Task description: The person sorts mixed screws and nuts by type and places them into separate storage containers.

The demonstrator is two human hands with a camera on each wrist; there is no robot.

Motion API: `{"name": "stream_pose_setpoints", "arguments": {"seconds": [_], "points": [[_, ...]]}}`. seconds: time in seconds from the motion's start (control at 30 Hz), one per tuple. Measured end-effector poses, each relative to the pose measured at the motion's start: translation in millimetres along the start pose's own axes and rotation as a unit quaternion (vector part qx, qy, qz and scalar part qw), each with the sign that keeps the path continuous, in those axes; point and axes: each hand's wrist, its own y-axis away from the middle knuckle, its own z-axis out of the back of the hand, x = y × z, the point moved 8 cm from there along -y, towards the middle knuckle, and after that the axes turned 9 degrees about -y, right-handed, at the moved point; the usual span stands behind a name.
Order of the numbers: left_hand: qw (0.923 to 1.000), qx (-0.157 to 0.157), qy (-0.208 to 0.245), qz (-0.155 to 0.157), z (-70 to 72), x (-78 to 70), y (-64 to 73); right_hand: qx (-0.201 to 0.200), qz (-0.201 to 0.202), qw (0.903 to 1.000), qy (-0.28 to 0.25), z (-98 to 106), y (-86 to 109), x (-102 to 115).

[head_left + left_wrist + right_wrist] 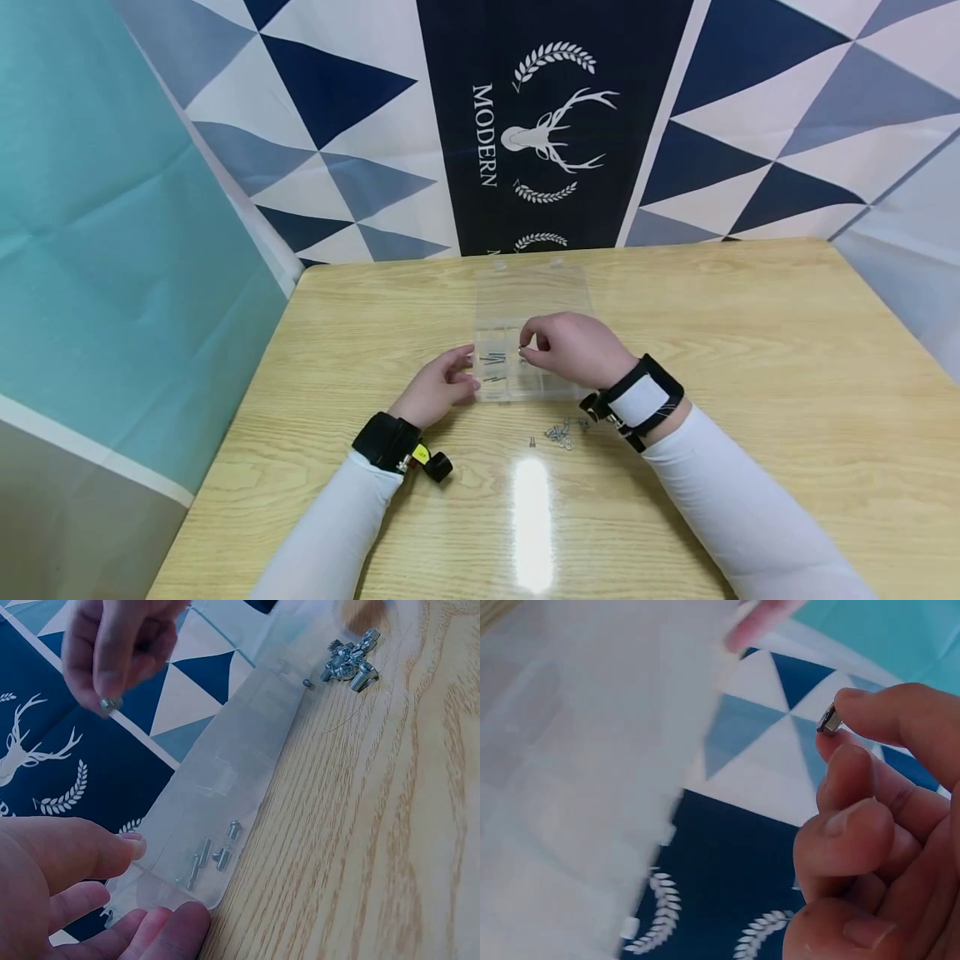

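Observation:
A clear plastic compartment box (525, 393) lies with its lid (531, 293) folded back on the table. My left hand (438, 387) grips the box's left end, one fingertip at the rim and other fingers against the end wall in the left wrist view. Several silver screws (196, 862) lie in the compartments nearest that hand. Above the box, my right hand (577, 346) pinches a small metal nut (829, 720) between thumb and index finger; its other fingers are curled in.
In front of the box a small heap of metal hardware (558, 434) lies on the wooden table (750, 350), with a small screw (532, 442) to its left. A patterned cloth (360, 125) hangs behind the table. Light glares off the tabletop near the front.

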Motion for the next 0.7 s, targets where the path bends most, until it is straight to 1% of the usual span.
{"name": "stream_pose_setpoints", "arguments": {"seconds": [0.17,0.27,0.47,0.6,0.7], "points": [[0.9999,-0.005,0.013,0.002,-1.3,24.6,-14.5,0.001,-0.03,0.9995,-0.003,-11.0,-6.4,-18.4],[0.9999,-0.009,0.012,0.004,-1.3,26.8,-15.1,0.007,-0.047,0.9989,0.001,-18.4,-8.6,-27.6],[0.9999,-0.011,-0.005,0.008,-1.3,24.9,-14.0,0.026,-0.069,0.9972,0.008,-29.4,-10.6,-38.6],[0.9999,-0.011,-0.008,0.009,-1.5,24.4,-13.9,0.032,-0.073,0.9968,0.009,-32.4,-10.5,-41.5],[0.9999,-0.01,-0.007,0.01,-1.6,26.1,-13.7,0.028,-0.066,0.9974,0.007,-31.9,-8.9,-40.4]]}}
